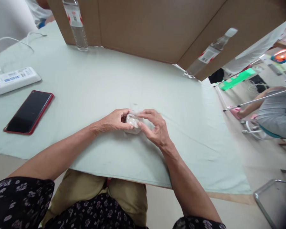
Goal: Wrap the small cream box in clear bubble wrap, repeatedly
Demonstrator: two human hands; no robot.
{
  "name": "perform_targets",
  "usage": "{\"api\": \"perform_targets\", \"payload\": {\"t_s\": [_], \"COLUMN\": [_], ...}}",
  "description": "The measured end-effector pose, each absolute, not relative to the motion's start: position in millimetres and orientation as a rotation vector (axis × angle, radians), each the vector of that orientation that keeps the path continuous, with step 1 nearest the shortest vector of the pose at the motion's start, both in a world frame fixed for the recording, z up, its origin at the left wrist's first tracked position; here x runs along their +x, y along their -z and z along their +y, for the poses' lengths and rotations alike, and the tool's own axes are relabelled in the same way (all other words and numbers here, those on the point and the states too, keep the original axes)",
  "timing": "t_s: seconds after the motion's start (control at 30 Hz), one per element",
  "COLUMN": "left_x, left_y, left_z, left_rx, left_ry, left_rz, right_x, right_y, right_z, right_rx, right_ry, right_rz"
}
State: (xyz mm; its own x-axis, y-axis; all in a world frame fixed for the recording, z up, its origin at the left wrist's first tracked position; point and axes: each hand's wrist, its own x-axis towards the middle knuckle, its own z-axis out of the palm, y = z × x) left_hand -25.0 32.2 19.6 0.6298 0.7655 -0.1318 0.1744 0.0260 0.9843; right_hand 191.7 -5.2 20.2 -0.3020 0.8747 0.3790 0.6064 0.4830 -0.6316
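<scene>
On the pale green tablecloth (pixel 90 92), mid-table: left hand (pixel 113 121) and right hand (pixel 156 127) both pinch one small clear plastic packet (pixel 132 121), fingers curled closed on it from either side; contents too small to tell. One red-cased phone (pixel 30 112) lies well left, one white power strip (pixel 14 79) beyond it. Two water bottles: one (pixel 76 25) upright far left, one (pixel 211 52) leaning against the cardboard screen (pixel 145 28). Another person (pixel 274 111) sits far right.
</scene>
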Motion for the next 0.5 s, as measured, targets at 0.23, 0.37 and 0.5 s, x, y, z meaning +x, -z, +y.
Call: {"api": "perform_targets", "payload": {"t_s": [0.23,0.37,0.5], "left_x": [-28.1,-28.5,-28.4], "left_y": [-20.8,-21.2,-24.1], "left_z": [36.2,37.7,36.9], "left_rx": [1.374,1.336,1.398], "left_ry": [-0.525,-0.539,-0.535], "left_rz": [0.806,0.812,0.880], "right_x": [205.8,197.0,187.5], "right_y": [-12.6,-6.3,0.1], "right_z": [1.4,0.5,-3.4], "right_rx": [-1.239,-1.315,-1.351], "right_ry": [-1.012,-1.173,-1.057], "right_rz": [-1.741,-1.726,-1.689]}}
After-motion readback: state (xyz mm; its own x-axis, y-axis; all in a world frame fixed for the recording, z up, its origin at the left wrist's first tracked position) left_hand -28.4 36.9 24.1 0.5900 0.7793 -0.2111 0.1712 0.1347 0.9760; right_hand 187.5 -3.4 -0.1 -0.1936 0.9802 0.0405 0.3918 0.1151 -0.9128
